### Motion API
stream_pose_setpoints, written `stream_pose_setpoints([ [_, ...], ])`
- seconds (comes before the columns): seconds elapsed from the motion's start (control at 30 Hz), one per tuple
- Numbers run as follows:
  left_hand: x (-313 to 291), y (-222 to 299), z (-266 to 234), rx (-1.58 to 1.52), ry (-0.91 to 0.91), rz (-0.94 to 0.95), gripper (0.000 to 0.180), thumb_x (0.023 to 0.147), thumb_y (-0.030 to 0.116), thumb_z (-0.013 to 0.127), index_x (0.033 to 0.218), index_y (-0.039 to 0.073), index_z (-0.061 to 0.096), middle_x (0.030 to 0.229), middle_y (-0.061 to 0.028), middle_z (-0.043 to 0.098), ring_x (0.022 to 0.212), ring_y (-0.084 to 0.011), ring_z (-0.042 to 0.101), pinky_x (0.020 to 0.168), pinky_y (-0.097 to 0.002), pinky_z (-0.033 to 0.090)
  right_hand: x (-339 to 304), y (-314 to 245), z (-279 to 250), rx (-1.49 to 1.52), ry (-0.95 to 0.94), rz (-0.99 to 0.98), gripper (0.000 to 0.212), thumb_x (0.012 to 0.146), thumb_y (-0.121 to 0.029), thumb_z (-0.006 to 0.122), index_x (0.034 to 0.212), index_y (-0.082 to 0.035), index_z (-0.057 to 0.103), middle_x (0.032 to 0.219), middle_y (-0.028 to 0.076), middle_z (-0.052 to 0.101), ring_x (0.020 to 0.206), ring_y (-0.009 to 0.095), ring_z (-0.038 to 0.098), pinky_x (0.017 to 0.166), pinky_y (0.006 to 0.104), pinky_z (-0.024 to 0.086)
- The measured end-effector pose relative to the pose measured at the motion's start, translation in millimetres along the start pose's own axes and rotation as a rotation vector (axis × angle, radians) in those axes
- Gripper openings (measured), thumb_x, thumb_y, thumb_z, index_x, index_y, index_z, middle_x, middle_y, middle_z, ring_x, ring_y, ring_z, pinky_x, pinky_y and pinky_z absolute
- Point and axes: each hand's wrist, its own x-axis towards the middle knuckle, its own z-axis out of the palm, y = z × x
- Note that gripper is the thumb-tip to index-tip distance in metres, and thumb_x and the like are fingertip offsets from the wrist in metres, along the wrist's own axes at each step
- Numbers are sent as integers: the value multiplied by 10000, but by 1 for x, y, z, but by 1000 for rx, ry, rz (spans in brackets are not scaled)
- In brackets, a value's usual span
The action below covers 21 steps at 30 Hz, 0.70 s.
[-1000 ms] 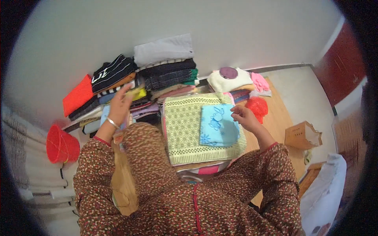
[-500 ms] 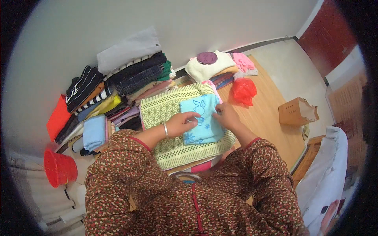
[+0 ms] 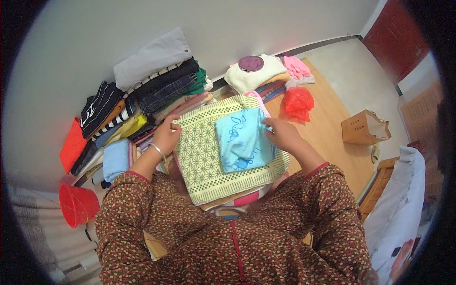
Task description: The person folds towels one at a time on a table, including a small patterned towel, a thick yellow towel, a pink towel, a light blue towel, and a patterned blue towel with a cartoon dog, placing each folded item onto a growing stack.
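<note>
A light blue towel [image 3: 240, 142] with darker blue drawings lies folded, a little rumpled, on a pale yellow-green patterned towel [image 3: 197, 142]. The patterned towel is the top of a stack of cloths in front of me. At the blue towel's right edge, my right hand [image 3: 285, 135] is closed on the cloth with bent fingers. My left hand [image 3: 166, 137], with a bracelet at the wrist, is beside the patterned towel's left edge. Its thumb and forefinger are apart, and nothing shows between them.
Tall piles of folded clothes [image 3: 161, 92] stand at the left against the wall. Behind the stack are a white cloth [image 3: 247, 80] and a red plastic bag [image 3: 298, 104]. A brown paper bag [image 3: 358, 130] stands at the right, and a red bucket [image 3: 78, 204] at the left.
My left hand has left the blue towel and moved left to the patterned towel's edge. My right hand stays at the blue towel's right side. The blue towel looks more rumpled.
</note>
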Motion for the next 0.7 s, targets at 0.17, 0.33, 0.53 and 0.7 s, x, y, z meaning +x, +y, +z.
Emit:
stream_pose_setpoints([
  [0.17,-23,59,24,-20,-43,244,333,804,51,561,1134,82,532,993,-83,603,853,-179,591,713,-289,485,-6,-8,1,-222,-243,123,330,763,-228,598,1048,-77,531,930,149,623,882,310,605,727,427,476],
  [0.33,-30,109,70,142,-282,658,373,805,166,575,1171,150,502,1135,-90,550,951,-275,573,821,-354,466,7,-16,16,-127,-166,142,337,743,-204,613,1040,-75,520,915,157,622,891,310,603,714,418,476],
  [0.53,-14,132,97,460,-536,650,579,756,251,632,1270,162,380,1161,-101,519,969,-303,560,779,-401,470,21,-5,27,451,-31,18,306,697,-102,638,979,-69,523,710,103,550,665,229,549,620,352,443],
  [0.7,-8,102,78,687,-553,332,318,758,226,579,1063,152,526,903,-127,600,832,-314,587,694,-421,473,7,0,19,415,-22,17,300,694,-75,627,976,-65,524,720,103,554,695,225,554,640,346,445],
])
